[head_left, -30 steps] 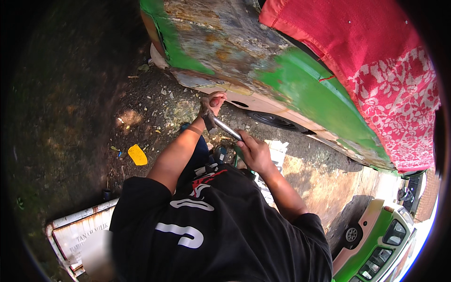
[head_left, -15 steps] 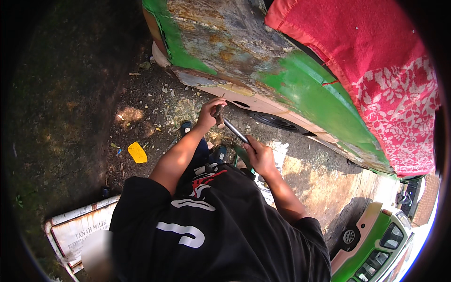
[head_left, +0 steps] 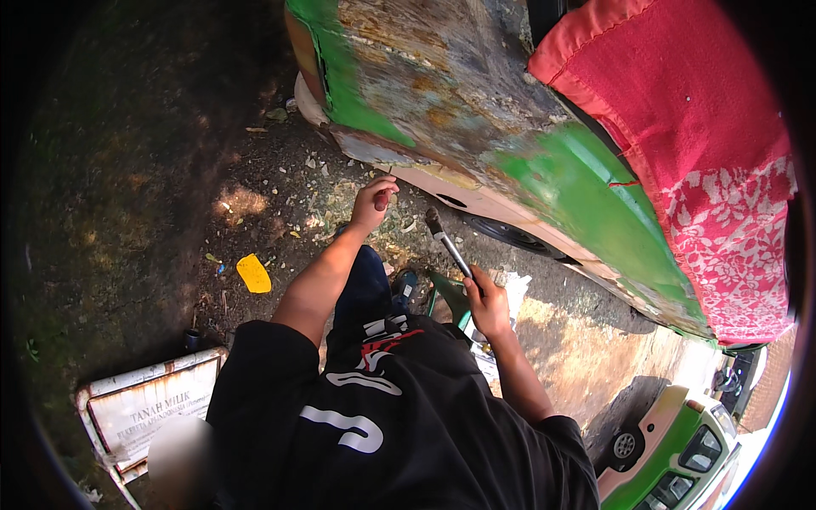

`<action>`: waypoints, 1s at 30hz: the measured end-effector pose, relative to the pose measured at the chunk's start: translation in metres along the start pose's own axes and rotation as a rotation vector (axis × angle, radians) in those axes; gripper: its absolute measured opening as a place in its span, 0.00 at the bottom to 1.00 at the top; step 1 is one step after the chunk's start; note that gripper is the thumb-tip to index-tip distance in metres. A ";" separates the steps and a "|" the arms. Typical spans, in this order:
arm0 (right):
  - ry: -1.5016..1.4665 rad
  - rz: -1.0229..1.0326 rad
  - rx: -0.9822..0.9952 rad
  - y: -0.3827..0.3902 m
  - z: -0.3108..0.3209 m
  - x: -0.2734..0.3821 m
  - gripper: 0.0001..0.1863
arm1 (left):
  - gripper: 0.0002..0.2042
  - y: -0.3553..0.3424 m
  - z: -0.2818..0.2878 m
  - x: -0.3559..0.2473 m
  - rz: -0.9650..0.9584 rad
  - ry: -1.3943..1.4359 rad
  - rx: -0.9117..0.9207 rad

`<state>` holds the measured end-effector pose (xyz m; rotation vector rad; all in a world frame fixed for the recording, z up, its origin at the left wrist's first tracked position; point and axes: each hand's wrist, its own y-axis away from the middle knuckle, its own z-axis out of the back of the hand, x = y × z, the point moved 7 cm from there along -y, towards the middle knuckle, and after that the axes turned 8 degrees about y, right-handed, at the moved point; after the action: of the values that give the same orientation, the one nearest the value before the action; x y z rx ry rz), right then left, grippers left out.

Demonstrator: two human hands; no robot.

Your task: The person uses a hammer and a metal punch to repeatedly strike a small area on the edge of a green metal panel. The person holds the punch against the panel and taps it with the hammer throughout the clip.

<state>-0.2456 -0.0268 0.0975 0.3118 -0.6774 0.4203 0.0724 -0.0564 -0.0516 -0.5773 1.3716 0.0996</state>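
Observation:
My left hand point(head_left: 369, 210) is closed around a tool with a short reddish-brown handle point(head_left: 382, 201). Its far end meets or comes close to the lower edge of a worn green vehicle body point(head_left: 561, 174); my fingers hide most of it. In my right hand point(head_left: 490, 308) is a hammer point(head_left: 456, 255), gripped by its grey metal shaft. The hammer's dark head points up and left, apart from my left hand. Bare, rusty, scraped metal point(head_left: 425, 72) covers much of the vehicle's panel, and a pale strip runs along its bottom.
A red patterned cloth point(head_left: 680, 127) drapes over the vehicle, whose dark wheel point(head_left: 514, 235) shows below. Stones and a yellow piece point(head_left: 253, 273) lie on the dirt. A white framed sign point(head_left: 153, 408) stands lower left; another green vehicle point(head_left: 671, 450) is at lower right.
The hammer has swung away from my left hand, its head now to the right and lower. My right hand has moved slightly right and down. The view has shifted a little.

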 end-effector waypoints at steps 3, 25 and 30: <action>0.011 0.002 0.008 0.001 -0.003 0.000 0.18 | 0.15 -0.001 0.000 0.001 -0.003 -0.010 -0.007; -0.014 -0.004 0.041 -0.009 -0.010 0.015 0.17 | 0.10 -0.016 0.001 -0.014 -0.026 -0.027 0.032; -0.038 0.010 0.025 -0.012 -0.015 0.012 0.17 | 0.10 -0.017 0.000 -0.011 -0.007 0.005 0.030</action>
<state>-0.2239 -0.0277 0.0926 0.3409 -0.7114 0.4340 0.0763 -0.0681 -0.0354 -0.5575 1.3731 0.0714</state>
